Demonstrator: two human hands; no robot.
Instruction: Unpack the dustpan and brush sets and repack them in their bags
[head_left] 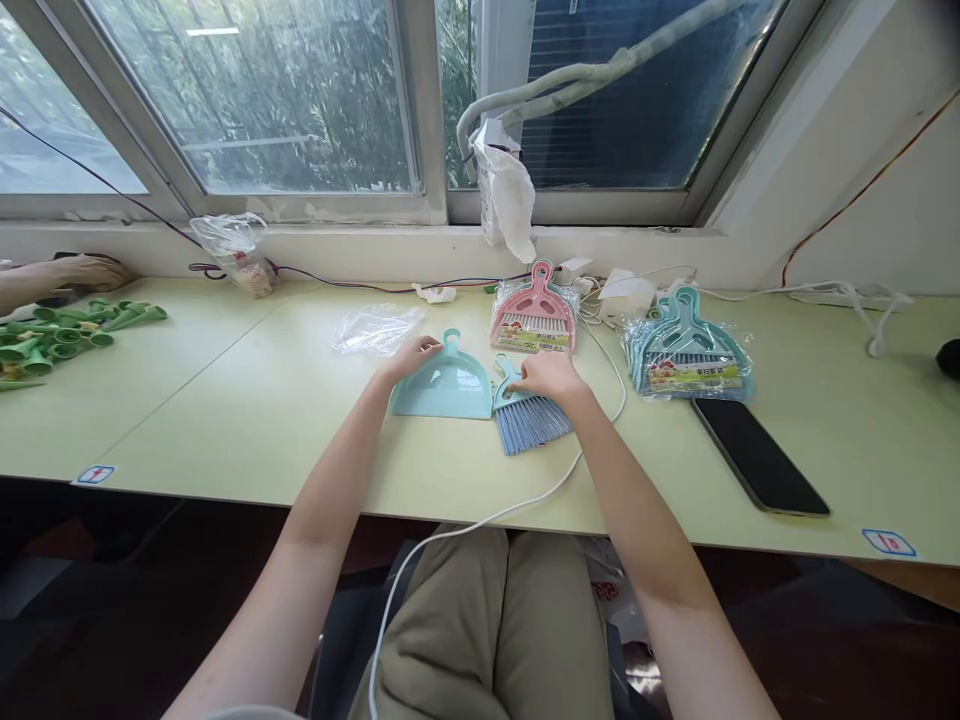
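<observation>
A light blue-green dustpan (442, 392) lies on the table in front of me, its handle pointing to the window. At its upper left edge is my left hand (411, 358), fingers closed on the rim beside the handle. Just right of the dustpan, a small hand brush (531, 424) with blue-grey bristles lies tilted, bristles towards me. My right hand (551, 375) has its fingers closed on the brush near the base of its handle and covers part of it.
Behind stand a wrapped pink dustpan set (534, 310) and, rightward, wrapped teal sets (686, 345). A phone (759, 455) lies at right. A white cable (480, 522) crosses the table edge. Clear plastic wrap (377, 328) is at left. Another person's hand (94, 272) is near green pieces (64, 335).
</observation>
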